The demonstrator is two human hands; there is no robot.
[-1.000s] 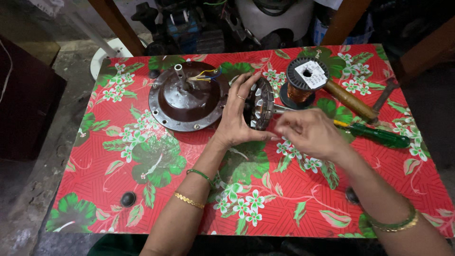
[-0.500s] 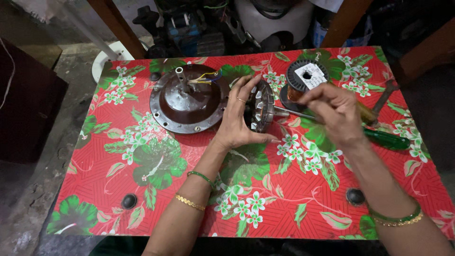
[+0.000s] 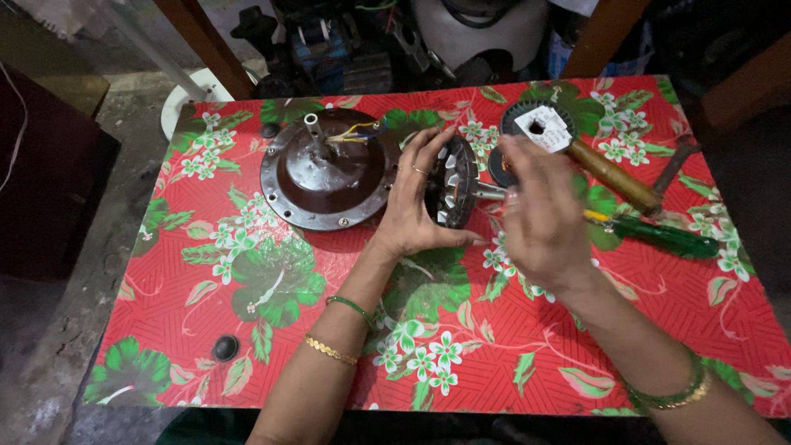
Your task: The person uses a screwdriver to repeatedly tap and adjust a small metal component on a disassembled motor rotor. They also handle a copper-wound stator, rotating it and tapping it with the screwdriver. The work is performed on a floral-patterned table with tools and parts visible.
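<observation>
My left hand [image 3: 416,214] holds a round fan stator [image 3: 455,183] on its edge, upright on the table, with white insulation slots showing. My right hand [image 3: 540,216] hovers just right of the stator near its short shaft, fingers curled and blurred, above the spool of copper wire [image 3: 535,128]. What it grips, if anything, I cannot make out. A green-handled screwdriver [image 3: 659,235] lies right of that hand. A brown round motor cover [image 3: 329,169] with a short shaft and coloured wires lies left of the stator.
The table wears a red floral cloth [image 3: 272,288]. A wooden-handled tool [image 3: 614,175] lies at the back right beside a dark metal bar [image 3: 677,163]. A small black knob [image 3: 224,347] sits near the front left. Fan parts crowd the floor behind the table.
My right hand has moved from over the screwdriver toward the stator and the wire spool. The left hand keeps its hold on the stator.
</observation>
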